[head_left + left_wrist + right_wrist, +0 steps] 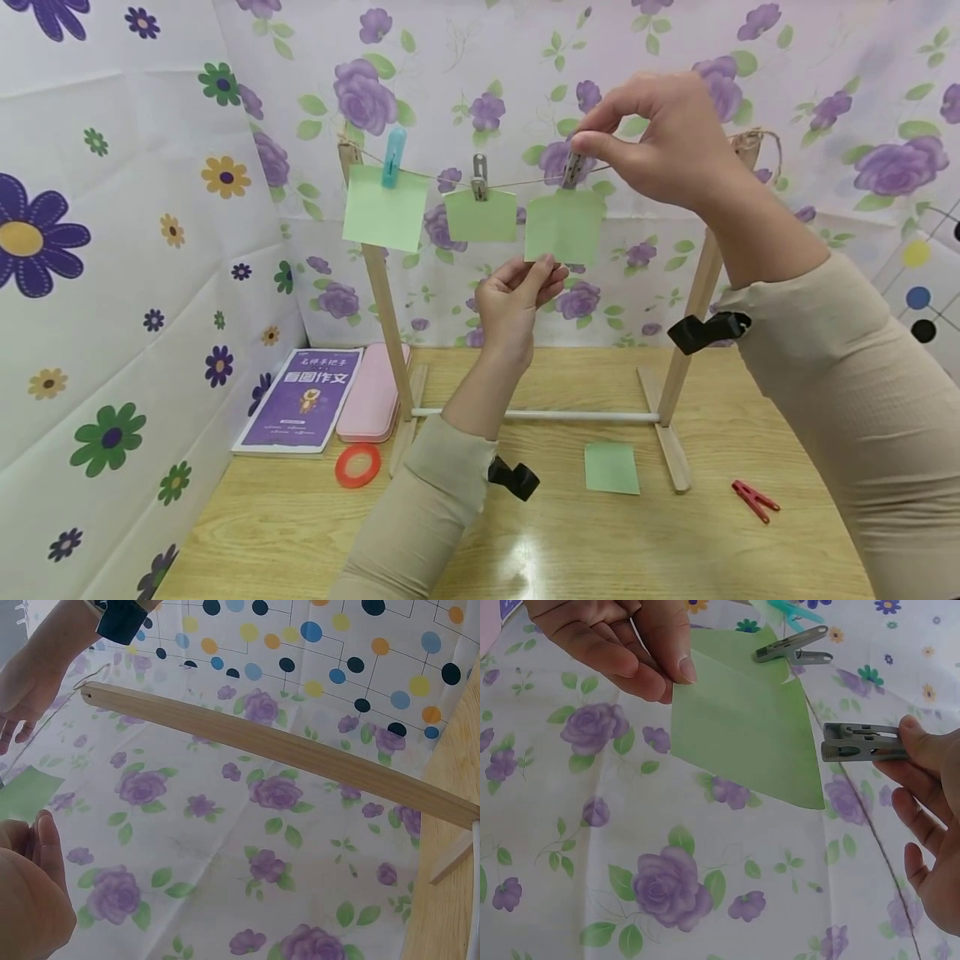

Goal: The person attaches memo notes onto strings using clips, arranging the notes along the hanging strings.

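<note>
A green square of paper [564, 227] is pinched at its lower edge by my left hand [517, 304], in front of the string [870, 840]. My right hand [660, 137] pinches a grey clothespin [866, 742] by its handle end. In the right wrist view, the clothespin's tip sits beside the paper's upper edge, with a small gap showing. Left of it, a second green paper [481, 218] hangs from the string under another grey clothespin [479, 177]. Farther left, a blue clothespin [393, 157] holds a third green paper [386, 208].
The string spans two wooden posts [388, 333], joined low down by a white rod [577, 416]. On the table lie a green paper [611, 468], a red clothespin [755, 501], a red ring [357, 465], a pink case [372, 393] and a purple book [300, 400].
</note>
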A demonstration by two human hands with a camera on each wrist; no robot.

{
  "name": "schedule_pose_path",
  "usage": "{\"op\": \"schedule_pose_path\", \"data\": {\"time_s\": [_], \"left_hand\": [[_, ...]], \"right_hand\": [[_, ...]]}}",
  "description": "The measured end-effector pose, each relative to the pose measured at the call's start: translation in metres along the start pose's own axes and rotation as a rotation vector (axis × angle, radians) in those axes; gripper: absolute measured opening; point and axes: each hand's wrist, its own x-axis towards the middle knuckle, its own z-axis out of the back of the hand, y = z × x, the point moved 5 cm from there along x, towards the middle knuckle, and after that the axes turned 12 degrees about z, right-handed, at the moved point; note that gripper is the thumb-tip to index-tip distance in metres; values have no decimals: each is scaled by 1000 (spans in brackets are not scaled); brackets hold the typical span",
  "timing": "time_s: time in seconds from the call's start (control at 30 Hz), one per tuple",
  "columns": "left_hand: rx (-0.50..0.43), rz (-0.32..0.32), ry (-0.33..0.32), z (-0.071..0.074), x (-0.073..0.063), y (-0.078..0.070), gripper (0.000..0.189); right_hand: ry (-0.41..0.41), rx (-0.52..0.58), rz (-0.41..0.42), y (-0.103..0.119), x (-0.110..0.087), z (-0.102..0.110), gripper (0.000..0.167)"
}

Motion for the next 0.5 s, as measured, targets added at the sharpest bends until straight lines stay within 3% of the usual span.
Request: {"op": "schedule_pose_path", "data": {"time_s": [0.5], "left_hand": [[-7,-1,3,1,2,-2,4]], "right_hand": [[39,18,-17,-1,2,-4,13]]}}
